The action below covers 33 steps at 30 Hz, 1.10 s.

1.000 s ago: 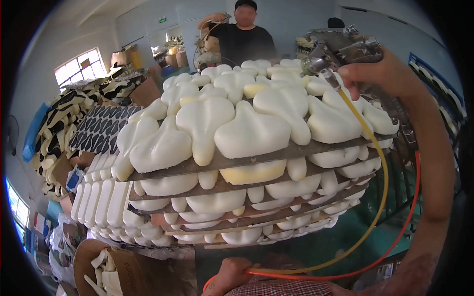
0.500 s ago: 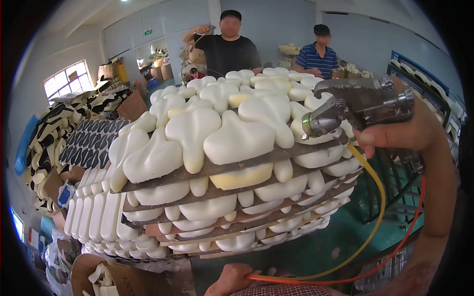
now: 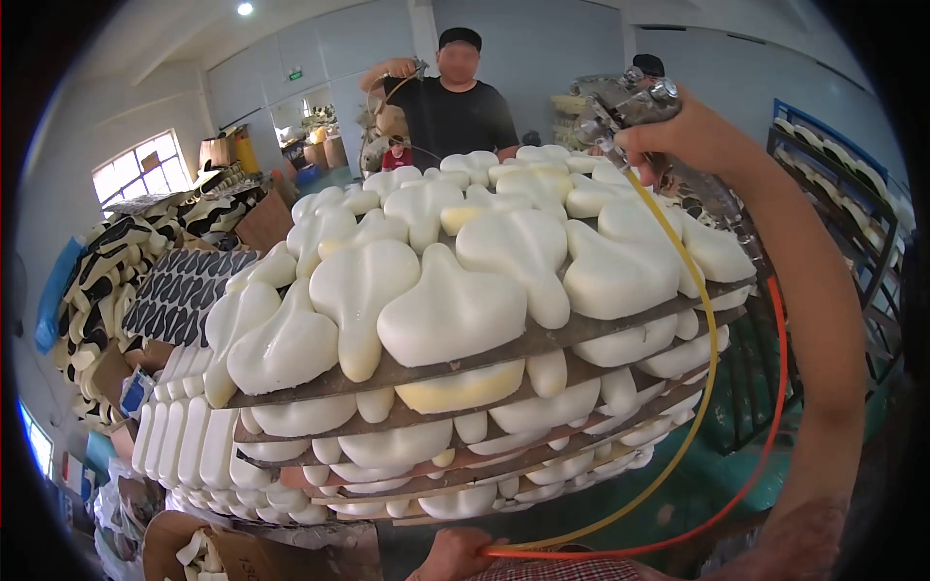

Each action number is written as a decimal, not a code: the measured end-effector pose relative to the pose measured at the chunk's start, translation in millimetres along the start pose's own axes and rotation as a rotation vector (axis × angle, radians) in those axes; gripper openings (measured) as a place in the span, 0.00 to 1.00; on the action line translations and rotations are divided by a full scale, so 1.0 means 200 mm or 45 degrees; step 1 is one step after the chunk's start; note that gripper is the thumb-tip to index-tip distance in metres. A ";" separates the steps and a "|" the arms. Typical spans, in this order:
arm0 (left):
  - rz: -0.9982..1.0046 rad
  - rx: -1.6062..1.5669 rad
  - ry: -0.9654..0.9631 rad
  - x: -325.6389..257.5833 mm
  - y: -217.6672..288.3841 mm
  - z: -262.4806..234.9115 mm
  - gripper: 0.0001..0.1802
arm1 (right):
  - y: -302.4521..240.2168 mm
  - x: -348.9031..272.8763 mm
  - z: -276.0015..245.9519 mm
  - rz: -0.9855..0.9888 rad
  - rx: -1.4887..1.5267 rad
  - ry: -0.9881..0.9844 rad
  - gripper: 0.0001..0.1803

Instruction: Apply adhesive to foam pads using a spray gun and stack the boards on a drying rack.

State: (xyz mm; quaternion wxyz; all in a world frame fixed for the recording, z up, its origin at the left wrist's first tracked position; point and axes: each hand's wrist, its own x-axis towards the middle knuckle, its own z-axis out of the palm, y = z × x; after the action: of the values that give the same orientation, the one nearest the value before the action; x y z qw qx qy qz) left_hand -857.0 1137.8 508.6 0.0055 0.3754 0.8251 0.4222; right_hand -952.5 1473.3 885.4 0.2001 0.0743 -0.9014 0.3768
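My right hand (image 3: 668, 136) is raised over the far right of the stack, fingers wrapped round a metal spray gun (image 3: 625, 102). A yellow hose (image 3: 714, 329) and an orange-red hose (image 3: 778, 378) hang from the gun in a loop. At the lower edge my left hand (image 3: 455, 556) is closed round both hoses. In front of me white foam bicycle saddle pads (image 3: 450, 310) lie close together on a thin brown board (image 3: 542, 339). More boards with pads are stacked beneath it. A few pads look yellowish.
Across the stack a co-worker in black (image 3: 455, 111) holds up another spray gun (image 3: 419, 70). Another person's cap (image 3: 649, 65) shows behind my gun. Left are long white foam pieces (image 3: 199, 436) and a cardboard box (image 3: 174, 552). A dark rack (image 3: 862, 203) stands right.
My right hand has moved the spray gun farther away and up, leftward from the near right corner. My left hand still grips the hoses. The view has shifted slightly.
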 end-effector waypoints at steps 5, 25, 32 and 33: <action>-0.156 0.073 0.020 0.07 -0.01 0.05 0.13 | 0.11 0.13 0.00 -0.081 0.033 -0.033 0.23; 0.172 0.070 -0.286 0.15 0.09 0.24 0.16 | 0.01 -0.46 -0.25 -0.001 -0.074 -0.084 0.13; 0.158 -0.016 -0.363 0.00 0.21 0.26 0.14 | -0.21 -0.82 -0.24 0.089 -0.068 -0.051 0.15; 0.165 -0.022 -0.367 -0.02 0.22 0.27 0.14 | -0.20 -0.79 -0.25 0.038 -0.046 -0.040 0.12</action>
State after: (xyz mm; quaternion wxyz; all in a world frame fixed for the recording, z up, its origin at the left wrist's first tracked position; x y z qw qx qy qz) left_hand -809.5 1189.4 503.9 0.0998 0.4844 0.7862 0.3704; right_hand -782.2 1478.0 877.3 0.1815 0.0629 -0.9121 0.3622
